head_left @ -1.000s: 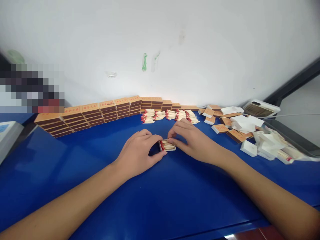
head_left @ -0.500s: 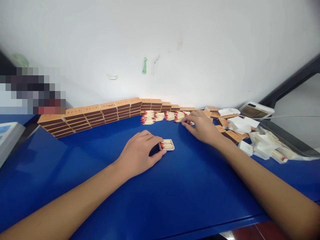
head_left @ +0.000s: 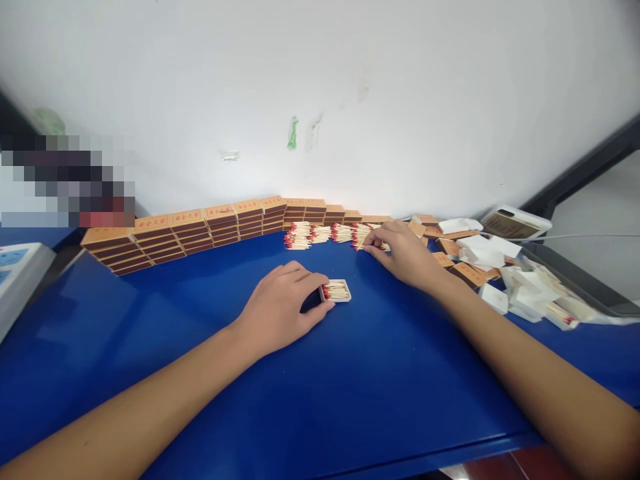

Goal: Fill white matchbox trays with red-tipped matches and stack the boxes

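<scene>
My left hand (head_left: pixel 280 310) rests on the blue table (head_left: pixel 150 320), its thumb and fingers pinching the left end of a small white matchbox tray (head_left: pixel 337 291) partly filled with red-tipped matches. My right hand (head_left: pixel 405 253) reaches farther back to the right end of the loose piles of matches (head_left: pixel 330 233). Its fingertips are pinched together on a few matches there.
A long row of stacked orange-brown matchboxes (head_left: pixel 200 227) runs along the white wall. A heap of orange sleeves and empty white trays (head_left: pixel 505 267) lies at the right, beside a flat white device (head_left: pixel 517 223) with a cable. A pale box (head_left: pixel 15 280) sits at the left edge.
My right hand left the tray and moved back and to the right onto the match piles, where it now pinches matches. My left hand stayed on the tray.
</scene>
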`<state>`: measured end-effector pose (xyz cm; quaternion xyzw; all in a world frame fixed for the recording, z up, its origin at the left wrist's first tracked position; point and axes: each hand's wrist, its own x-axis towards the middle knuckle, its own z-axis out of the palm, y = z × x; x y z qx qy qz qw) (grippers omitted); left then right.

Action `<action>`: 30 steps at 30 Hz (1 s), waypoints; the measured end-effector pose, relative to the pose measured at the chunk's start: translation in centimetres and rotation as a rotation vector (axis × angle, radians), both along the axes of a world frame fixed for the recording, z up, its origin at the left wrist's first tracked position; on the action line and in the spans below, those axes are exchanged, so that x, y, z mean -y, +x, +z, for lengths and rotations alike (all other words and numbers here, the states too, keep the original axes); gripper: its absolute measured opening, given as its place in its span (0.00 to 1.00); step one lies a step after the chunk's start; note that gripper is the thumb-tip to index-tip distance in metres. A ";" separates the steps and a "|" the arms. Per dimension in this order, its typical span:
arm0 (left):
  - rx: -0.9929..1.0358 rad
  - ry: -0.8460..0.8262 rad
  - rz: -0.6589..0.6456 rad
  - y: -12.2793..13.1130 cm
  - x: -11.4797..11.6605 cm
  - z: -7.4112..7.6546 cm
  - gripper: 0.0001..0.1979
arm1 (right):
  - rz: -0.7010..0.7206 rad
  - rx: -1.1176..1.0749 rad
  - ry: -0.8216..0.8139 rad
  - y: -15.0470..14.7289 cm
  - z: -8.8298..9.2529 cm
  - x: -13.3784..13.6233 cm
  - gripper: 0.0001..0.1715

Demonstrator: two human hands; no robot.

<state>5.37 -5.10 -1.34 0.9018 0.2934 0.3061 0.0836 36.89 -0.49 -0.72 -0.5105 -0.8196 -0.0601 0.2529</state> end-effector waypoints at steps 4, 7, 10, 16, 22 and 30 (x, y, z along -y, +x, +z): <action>-0.003 -0.002 -0.006 0.1 0.0 0.0 0.12 | 0.015 0.004 -0.017 0.2 0.0 0.0 0.07; -0.003 -0.005 -0.004 0.1 0.0 0.0 0.12 | 0.019 0.014 -0.038 0.3 0.1 -0.1 0.09; -0.010 -0.011 -0.005 0.0 0.0 0.0 0.12 | 0.019 0.006 -0.041 0.2 0.2 0.0 0.09; -0.004 -0.009 -0.001 0.0 0.0 0.1 0.11 | 0.046 0.012 -0.033 -0.1 0.6 0.4 0.07; -0.027 -0.026 -0.003 0.0 0.1 0.2 0.11 | 0.035 0.052 -0.053 0.3 0.0 0.0 0.11; -0.022 -0.028 -0.006 0.0 0.0 0.1 0.11 | 0.017 0.071 -0.039 0.3 -0.2 -0.1 0.11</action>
